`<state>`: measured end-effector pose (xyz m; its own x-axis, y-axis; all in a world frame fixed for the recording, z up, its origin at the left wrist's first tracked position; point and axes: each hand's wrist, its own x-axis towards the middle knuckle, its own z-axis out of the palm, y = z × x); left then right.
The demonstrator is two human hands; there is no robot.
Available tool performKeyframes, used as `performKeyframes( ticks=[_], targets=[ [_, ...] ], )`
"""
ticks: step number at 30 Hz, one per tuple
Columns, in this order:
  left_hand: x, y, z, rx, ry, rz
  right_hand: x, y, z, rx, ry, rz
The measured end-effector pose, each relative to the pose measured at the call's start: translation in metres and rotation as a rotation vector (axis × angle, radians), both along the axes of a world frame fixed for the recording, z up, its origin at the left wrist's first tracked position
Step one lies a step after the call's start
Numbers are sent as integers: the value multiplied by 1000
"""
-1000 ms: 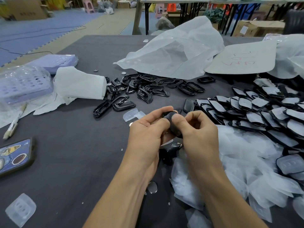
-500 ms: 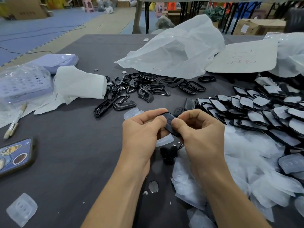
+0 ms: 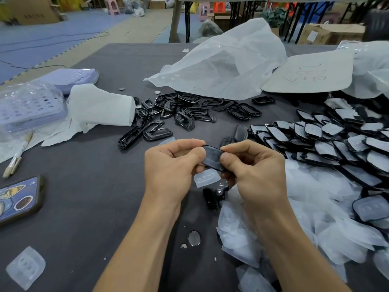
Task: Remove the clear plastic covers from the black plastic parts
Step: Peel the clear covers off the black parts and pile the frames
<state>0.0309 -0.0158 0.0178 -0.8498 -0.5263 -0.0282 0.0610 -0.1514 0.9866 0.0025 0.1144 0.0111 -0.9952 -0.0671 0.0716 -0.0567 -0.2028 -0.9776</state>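
Observation:
Both hands hold one black plastic part (image 3: 212,158) above the grey table (image 3: 88,199). My left hand (image 3: 173,165) pinches its left end and my right hand (image 3: 252,167) pinches its right end. A clear plastic cover (image 3: 207,178) hangs just below the part, between the hands; whether a finger holds it is hidden. Rows of black parts with covers on them (image 3: 328,144) lie to the right. A heap of loose clear covers (image 3: 305,218) lies at the lower right. Bare black frames (image 3: 181,112) lie in a pile behind the hands.
A phone (image 3: 19,199) lies at the left edge, a loose clear cover (image 3: 26,267) at the bottom left. A coin cell (image 3: 194,238) sits between my forearms. White plastic bags (image 3: 221,66), a white sheet (image 3: 101,106) and lilac trays (image 3: 29,106) stand further back.
The hands have lifted slightly and turned the black part flatter. A clear cover now shows below it, come away from the part's underside.

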Motion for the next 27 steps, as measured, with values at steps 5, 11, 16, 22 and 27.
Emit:
performKeyframes(
  ticks=[5,11,16,22,27],
  targets=[
    [-1,2,-3,-66,9,59,-1,-1,-1,3,7,16],
    [3,3,-4,-335,-18,-6,-4,1,-3,92,65,-14],
    [2,3,-3,-290,-14,7,-3,-1,-6,161,116,-28],
    [5,7,-2,-277,10,30,-3,-2,-10,251,169,-56],
    [3,7,-3,-264,-2,63,-3,-2,-8,165,80,-13]
  ],
)
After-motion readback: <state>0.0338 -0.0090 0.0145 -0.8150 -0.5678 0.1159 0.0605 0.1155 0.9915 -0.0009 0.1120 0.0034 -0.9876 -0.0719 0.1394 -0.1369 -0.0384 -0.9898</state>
